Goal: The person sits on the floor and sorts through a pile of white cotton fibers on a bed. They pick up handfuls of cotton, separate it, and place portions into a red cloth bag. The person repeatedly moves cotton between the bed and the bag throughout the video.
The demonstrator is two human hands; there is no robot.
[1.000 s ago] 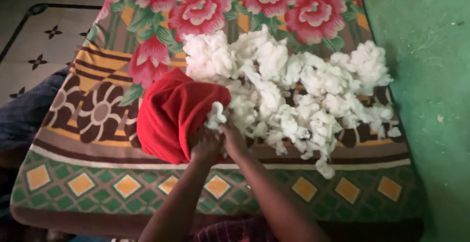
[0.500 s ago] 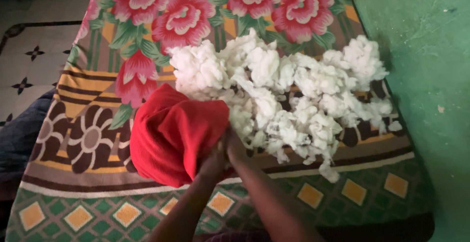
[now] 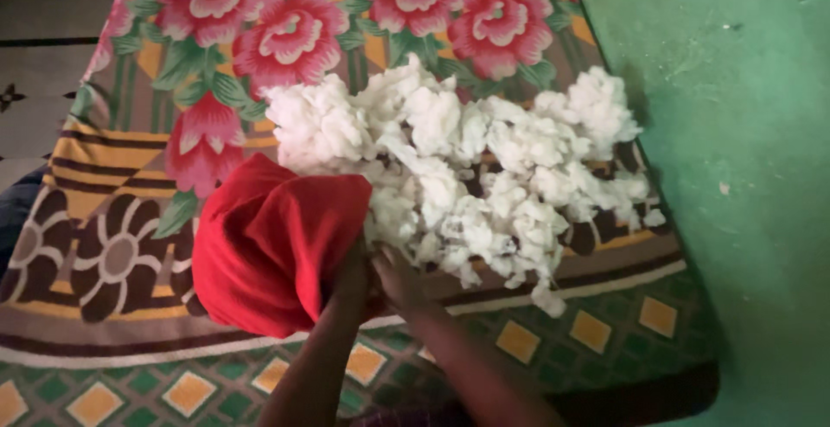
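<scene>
A red cloth cover, rounded and bulging, lies on a flowered blanket. My left hand grips the cover at its right edge, near the opening. My right hand is beside it, fingers curled at the near edge of a big heap of white fluffy stuffing. Whether the right hand holds any fluff is hard to tell in the dim light. The two hands touch each other at the cover's mouth.
A green wall runs along the right side of the blanket. A pale tiled floor with dark star marks shows at the upper left. The blanket's near border has green and yellow diamonds.
A white clump held up at the cover's mouth a second ago is gone from sight. Both hands have sunk lower against the cover. The view has shifted right and closer.
</scene>
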